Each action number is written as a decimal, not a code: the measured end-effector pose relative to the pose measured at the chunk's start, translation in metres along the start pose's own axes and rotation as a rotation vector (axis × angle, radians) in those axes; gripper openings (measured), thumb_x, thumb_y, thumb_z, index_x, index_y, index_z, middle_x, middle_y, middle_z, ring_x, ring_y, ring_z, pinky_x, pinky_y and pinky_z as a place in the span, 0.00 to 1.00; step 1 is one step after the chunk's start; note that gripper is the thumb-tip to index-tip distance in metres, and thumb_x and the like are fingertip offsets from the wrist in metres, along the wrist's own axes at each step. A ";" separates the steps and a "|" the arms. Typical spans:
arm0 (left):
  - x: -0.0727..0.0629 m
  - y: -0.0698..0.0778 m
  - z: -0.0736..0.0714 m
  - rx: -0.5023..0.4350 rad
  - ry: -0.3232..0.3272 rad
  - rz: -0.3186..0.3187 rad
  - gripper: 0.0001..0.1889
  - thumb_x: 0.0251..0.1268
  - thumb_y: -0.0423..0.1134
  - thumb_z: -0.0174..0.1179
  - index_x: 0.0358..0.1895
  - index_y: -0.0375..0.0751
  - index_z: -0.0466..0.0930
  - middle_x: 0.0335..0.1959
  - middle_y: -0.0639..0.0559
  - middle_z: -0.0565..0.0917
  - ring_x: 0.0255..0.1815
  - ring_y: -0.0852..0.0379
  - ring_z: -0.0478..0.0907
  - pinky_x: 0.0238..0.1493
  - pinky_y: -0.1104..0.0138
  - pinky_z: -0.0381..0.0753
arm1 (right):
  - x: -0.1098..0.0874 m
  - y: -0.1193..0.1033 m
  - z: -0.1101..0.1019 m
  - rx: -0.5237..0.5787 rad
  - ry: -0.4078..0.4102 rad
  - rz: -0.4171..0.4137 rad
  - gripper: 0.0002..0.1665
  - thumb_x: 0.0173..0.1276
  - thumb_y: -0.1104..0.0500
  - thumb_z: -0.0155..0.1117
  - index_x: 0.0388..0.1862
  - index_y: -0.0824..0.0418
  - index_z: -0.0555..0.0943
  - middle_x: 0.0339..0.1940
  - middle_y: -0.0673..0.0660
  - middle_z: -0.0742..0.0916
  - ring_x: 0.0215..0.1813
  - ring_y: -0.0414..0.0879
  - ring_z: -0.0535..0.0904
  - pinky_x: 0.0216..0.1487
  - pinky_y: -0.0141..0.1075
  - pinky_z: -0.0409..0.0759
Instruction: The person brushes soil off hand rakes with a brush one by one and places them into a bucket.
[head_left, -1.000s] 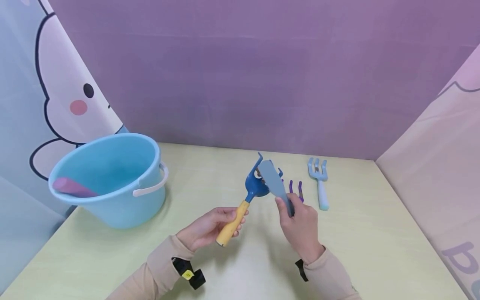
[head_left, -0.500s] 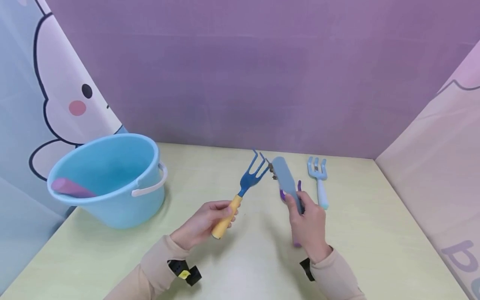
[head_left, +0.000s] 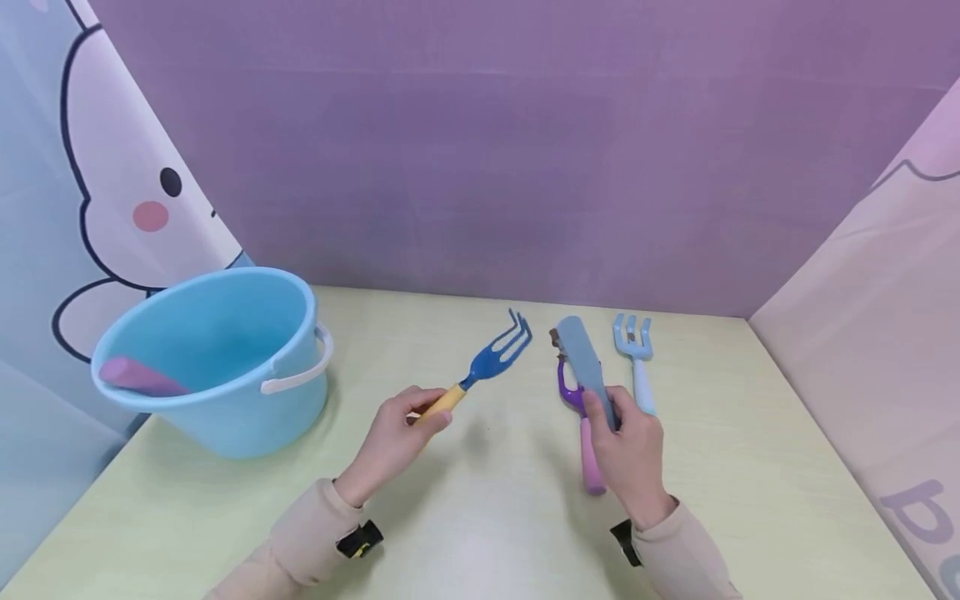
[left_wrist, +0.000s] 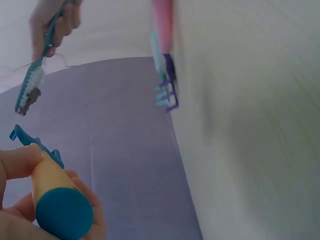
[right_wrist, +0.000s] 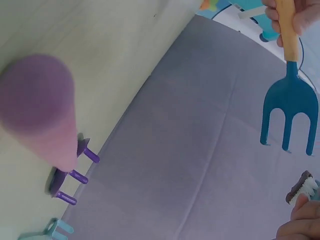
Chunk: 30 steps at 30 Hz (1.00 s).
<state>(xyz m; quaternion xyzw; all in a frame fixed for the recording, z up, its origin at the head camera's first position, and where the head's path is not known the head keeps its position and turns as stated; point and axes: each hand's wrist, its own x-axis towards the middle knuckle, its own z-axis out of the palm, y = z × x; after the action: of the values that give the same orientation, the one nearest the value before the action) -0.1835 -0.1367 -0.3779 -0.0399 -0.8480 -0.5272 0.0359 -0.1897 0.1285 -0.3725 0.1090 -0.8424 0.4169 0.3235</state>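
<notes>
My left hand (head_left: 397,433) grips the yellow handle of a small garden hand rake (head_left: 491,362) with blue, bent prongs, held up over the table. In the right wrist view its three prongs (right_wrist: 287,120) look clean. My right hand (head_left: 632,450) holds a blue-grey brush (head_left: 577,342). White bristles with a brown clump of dirt show on the brush (left_wrist: 32,87) in the left wrist view. Brush and rake are apart. Beneath the brush, partly hidden by it, lies a purple hand rake with a pink handle (head_left: 591,458).
A light blue garden fork (head_left: 642,367) lies right of the brush, a brown bit between its prongs. On the left stands a light blue bucket (head_left: 247,425) with a white handle; a pink handle (head_left: 142,377) leans inside it. A purple cloth (head_left: 480,167) hangs behind the table.
The brush was over the rake's prongs; it has moved right, away from them. The left hand has drawn the rake left and turned it, its prongs now pointing more to the right.
</notes>
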 end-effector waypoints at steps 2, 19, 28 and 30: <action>-0.001 -0.002 -0.001 0.089 0.027 0.056 0.13 0.56 0.35 0.63 0.46 0.40 0.81 0.31 0.53 0.77 0.30 0.59 0.73 0.33 0.70 0.75 | 0.000 0.001 -0.001 -0.009 -0.002 -0.013 0.05 0.61 0.64 0.62 0.27 0.65 0.79 0.10 0.50 0.74 0.13 0.32 0.60 0.14 0.25 0.57; -0.020 -0.006 -0.018 0.478 0.184 0.317 0.14 0.50 0.36 0.68 0.43 0.41 0.83 0.31 0.59 0.73 0.30 0.64 0.68 0.32 0.71 0.74 | -0.002 0.008 -0.003 -0.043 -0.038 0.031 0.07 0.62 0.61 0.61 0.27 0.64 0.79 0.10 0.50 0.73 0.13 0.33 0.60 0.14 0.25 0.58; -0.030 0.008 -0.054 0.473 0.322 0.587 0.15 0.46 0.31 0.69 0.42 0.36 0.83 0.31 0.53 0.74 0.30 0.63 0.69 0.32 0.76 0.72 | -0.003 0.010 -0.003 -0.038 -0.048 0.040 0.06 0.62 0.62 0.61 0.27 0.64 0.79 0.09 0.50 0.72 0.12 0.32 0.59 0.14 0.26 0.57; -0.031 0.012 -0.066 0.468 0.374 0.661 0.13 0.52 0.38 0.66 0.41 0.34 0.82 0.31 0.50 0.76 0.29 0.60 0.70 0.32 0.79 0.71 | -0.003 0.011 -0.003 -0.036 -0.052 0.046 0.06 0.62 0.62 0.61 0.27 0.64 0.79 0.09 0.50 0.72 0.12 0.32 0.58 0.13 0.26 0.57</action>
<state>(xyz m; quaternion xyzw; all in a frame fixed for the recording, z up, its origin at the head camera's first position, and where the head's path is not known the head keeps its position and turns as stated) -0.1500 -0.1915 -0.3409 -0.2036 -0.8651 -0.2796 0.3632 -0.1916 0.1372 -0.3801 0.0947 -0.8602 0.4061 0.2937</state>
